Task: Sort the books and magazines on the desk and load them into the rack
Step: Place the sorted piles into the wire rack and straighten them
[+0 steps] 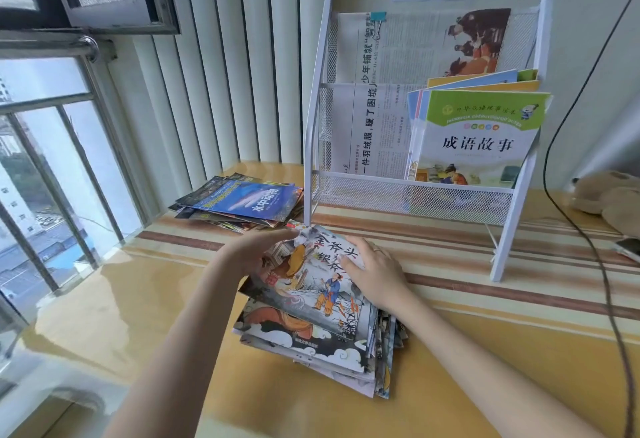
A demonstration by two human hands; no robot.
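Both forearms reached in from the lower edge toward the near stack of picture books on the desk. Left hand gripped the top book at its left edge; fingertips hidden under the cover. Right hand lay on its right side, fingers relaxed and pressing. Judged step: lifting the top book off for sorting. Next move calls for a firm two-handed lift, then choosing a pile or rack slot. Further left-back, a second stack waited. Rack behind held a clipped newspaper and a green-covered book. Lower titles unreadable; plush toy cut off at right.
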